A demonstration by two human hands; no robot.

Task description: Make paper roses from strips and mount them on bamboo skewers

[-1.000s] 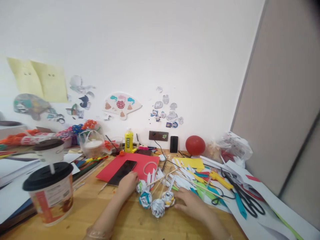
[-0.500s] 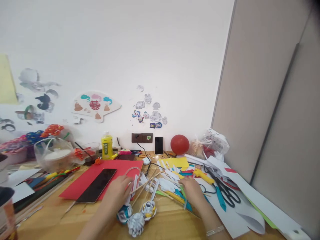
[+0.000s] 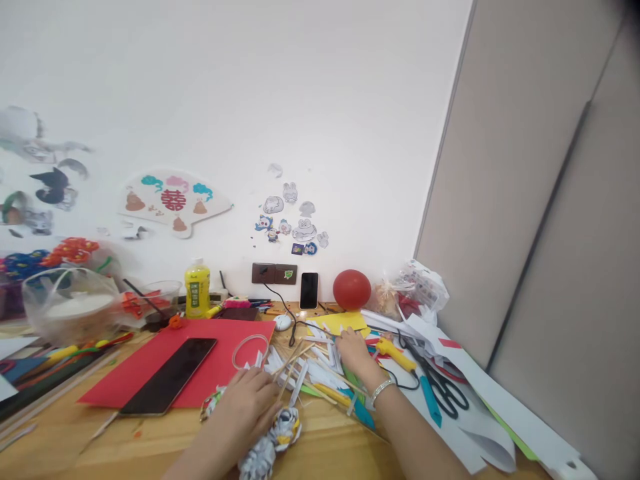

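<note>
My left hand [image 3: 253, 403] lies over the paper flowers at the front, its fingers curled down; whatever is under them is hidden. Crumpled silvery paper flowers [image 3: 257, 459] show below it, and one with yellow [image 3: 286, 428] sits just to its right. My right hand [image 3: 354, 350] reaches into the pile of white paper strips [image 3: 320, 373], beside the yellow paper [image 3: 340, 323], with its fingertips hidden among the scraps. Thin wooden sticks [image 3: 320, 392] lie between the hands.
A black phone [image 3: 170, 377] rests on red paper [image 3: 117, 381] at left. Black scissors [image 3: 440, 385] and a yellow glue gun [image 3: 397, 353] lie at right. A red balloon [image 3: 352, 289], yellow bottle [image 3: 198, 289] and upright phone [image 3: 309, 291] stand by the wall.
My left hand has moved down over the paper flowers. My right hand has reached farther back, toward the yellow paper. The view has shifted slightly to the right.
</note>
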